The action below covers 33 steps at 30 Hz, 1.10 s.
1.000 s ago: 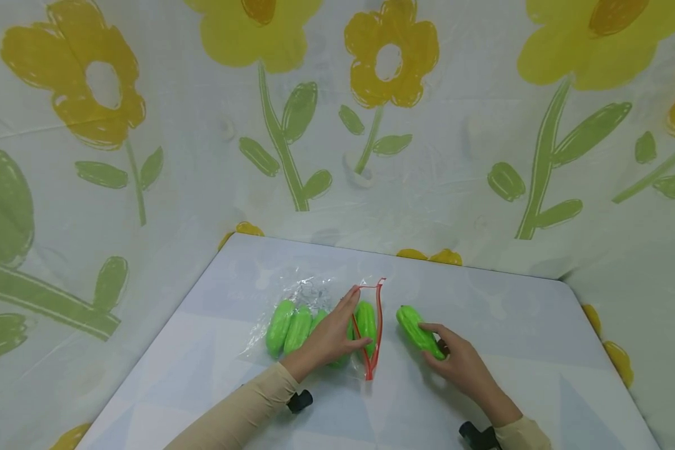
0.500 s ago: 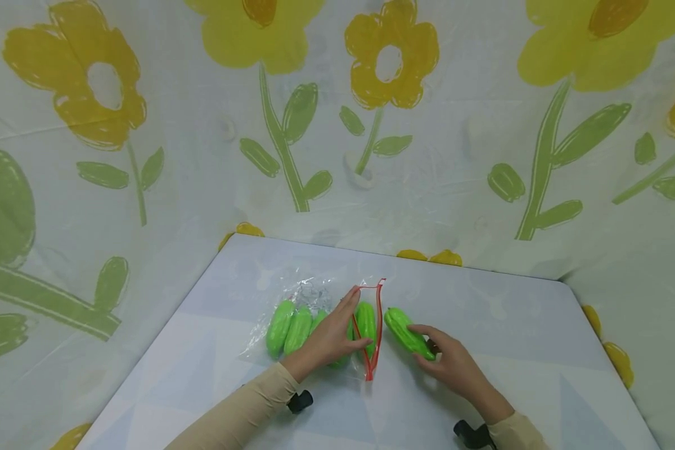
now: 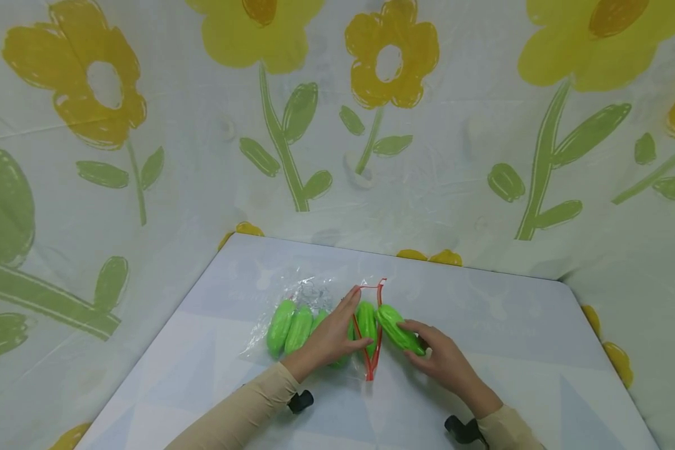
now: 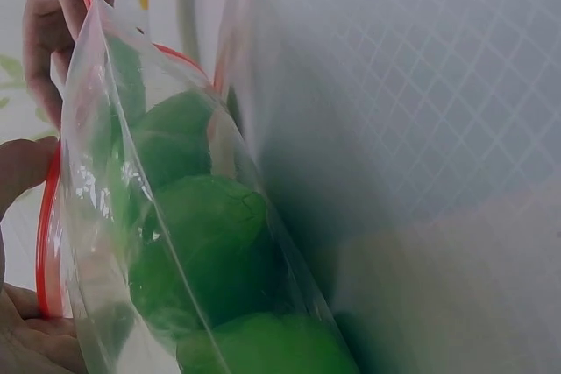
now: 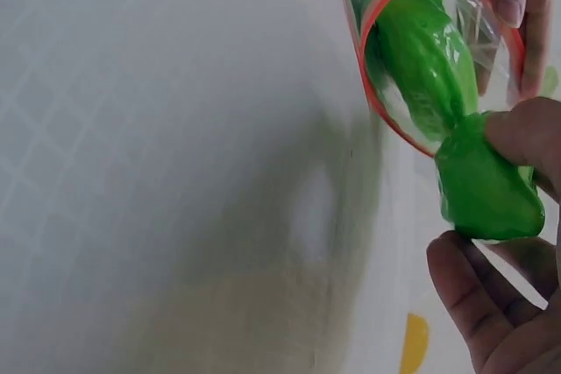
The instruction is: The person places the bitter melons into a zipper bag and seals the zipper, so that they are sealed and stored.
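A clear zip bag [image 3: 259,340] with a red-edged mouth lies on the table, with several shiny green toy cucumbers [image 3: 279,328] inside. My left hand [image 3: 329,337] lies across its top and holds the upper red rim, fingers stretched forward and thumb at the mouth; the mouth gapes. Partly hidden under that hand are the middle cucumbers. My right hand [image 3: 447,356] grips another toy cucumber [image 3: 399,331] by its near end, thumb on one side and fingers on the other. In the right wrist view, this cucumber's [image 5: 486,186] far end meets the bag's mouth, by a cucumber [image 5: 425,59] inside.
The pale patterned table [image 3: 517,325] reaches back to a flower-printed cloth wall [image 3: 439,206]. A black wrist-camera mount [image 3: 300,401] sits under the left forearm, and another mount [image 3: 464,431] by the right wrist.
My right hand has moved left with its toy cucumber, from a little right of the bag to its red mouth. The left hand and the bag stay where they were.
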Tool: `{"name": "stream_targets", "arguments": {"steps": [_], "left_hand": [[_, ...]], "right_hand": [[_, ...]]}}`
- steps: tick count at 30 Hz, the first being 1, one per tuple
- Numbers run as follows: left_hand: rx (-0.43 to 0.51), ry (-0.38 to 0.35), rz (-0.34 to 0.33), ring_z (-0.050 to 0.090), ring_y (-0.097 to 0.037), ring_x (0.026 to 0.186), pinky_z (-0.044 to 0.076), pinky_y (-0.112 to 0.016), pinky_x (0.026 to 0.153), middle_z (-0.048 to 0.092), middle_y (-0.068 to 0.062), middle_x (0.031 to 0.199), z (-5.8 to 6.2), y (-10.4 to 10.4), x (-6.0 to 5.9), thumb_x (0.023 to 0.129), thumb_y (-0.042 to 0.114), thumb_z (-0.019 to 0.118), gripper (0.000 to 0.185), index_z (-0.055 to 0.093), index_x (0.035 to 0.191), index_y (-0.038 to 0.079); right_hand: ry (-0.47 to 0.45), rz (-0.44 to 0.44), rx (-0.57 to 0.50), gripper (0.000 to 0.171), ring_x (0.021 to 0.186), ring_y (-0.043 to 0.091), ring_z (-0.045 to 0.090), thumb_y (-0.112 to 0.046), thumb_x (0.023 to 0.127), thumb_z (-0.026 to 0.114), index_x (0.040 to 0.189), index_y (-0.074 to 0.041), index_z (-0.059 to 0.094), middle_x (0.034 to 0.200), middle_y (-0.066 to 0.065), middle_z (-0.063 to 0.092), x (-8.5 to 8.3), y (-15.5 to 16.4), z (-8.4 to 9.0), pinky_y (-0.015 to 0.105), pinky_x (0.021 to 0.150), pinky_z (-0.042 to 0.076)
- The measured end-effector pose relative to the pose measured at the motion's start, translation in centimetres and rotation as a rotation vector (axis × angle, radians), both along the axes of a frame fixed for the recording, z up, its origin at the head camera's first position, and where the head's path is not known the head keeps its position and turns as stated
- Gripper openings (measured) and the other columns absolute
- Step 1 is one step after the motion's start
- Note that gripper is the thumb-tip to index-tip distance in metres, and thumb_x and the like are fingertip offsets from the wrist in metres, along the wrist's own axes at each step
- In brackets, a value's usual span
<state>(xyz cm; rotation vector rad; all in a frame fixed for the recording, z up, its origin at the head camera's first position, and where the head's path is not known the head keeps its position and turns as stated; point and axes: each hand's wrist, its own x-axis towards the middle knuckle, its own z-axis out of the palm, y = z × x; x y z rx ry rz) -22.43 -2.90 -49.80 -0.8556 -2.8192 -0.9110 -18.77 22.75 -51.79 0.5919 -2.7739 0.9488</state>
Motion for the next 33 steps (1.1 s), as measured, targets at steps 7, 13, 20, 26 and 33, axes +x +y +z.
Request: {"name": "stream_targets", "arguments": {"steps": [7,13,20,26,33], "left_hand": [[0.001,0.011,-0.005,0.024,-0.020,0.138,0.041,-0.037,0.100,0.004,0.002,0.156,0.2,0.1,0.1,0.079,0.044,0.070,0.099,0.010,0.150,0.009],[0.006,0.018,-0.007,0.023,-0.019,0.138,0.041,-0.038,0.100,0.004,0.002,0.156,0.1,0.1,0.0,0.079,0.044,0.070,0.099,0.011,0.150,0.008],[-0.002,0.030,-0.002,0.023,-0.019,0.139,0.039,-0.037,0.101,0.007,0.000,0.156,0.2,0.2,0.1,0.079,0.045,0.070,0.100,0.010,0.150,0.008],[-0.005,0.017,0.000,0.023,-0.020,0.139,0.039,-0.037,0.102,0.007,-0.001,0.156,0.4,0.2,0.1,0.079,0.045,0.070,0.100,0.011,0.150,0.007],[-0.001,0.001,-0.006,0.024,-0.021,0.138,0.040,-0.038,0.101,0.006,0.000,0.156,0.6,0.2,0.2,0.079,0.043,0.071,0.099,0.011,0.150,0.007]], "right_hand": [[-0.041,-0.003,0.035,0.054,0.101,0.008,0.054,-0.019,0.077,0.076,0.124,-0.036,0.056,0.127,-0.009,0.055,-0.2,-0.6,-0.2,0.026,0.074,0.052],[-0.064,0.099,0.025,0.057,0.100,0.008,0.055,-0.018,0.076,0.076,0.125,-0.038,0.055,0.125,-0.011,0.056,0.3,-0.8,-0.3,0.025,0.076,0.052],[-0.114,0.225,0.049,0.054,0.088,0.005,0.052,-0.021,0.080,0.073,0.127,-0.037,0.052,0.122,-0.013,0.056,0.6,-0.6,0.2,0.022,0.072,0.050],[-0.090,0.203,0.025,0.054,0.091,0.006,0.054,-0.017,0.079,0.074,0.127,-0.033,0.053,0.122,-0.010,0.057,0.3,-0.2,0.7,0.023,0.072,0.051],[-0.014,0.132,0.001,0.053,0.097,0.008,0.054,-0.018,0.080,0.073,0.127,-0.032,0.054,0.124,-0.009,0.056,-0.9,-0.6,1.2,0.025,0.075,0.052]]}}
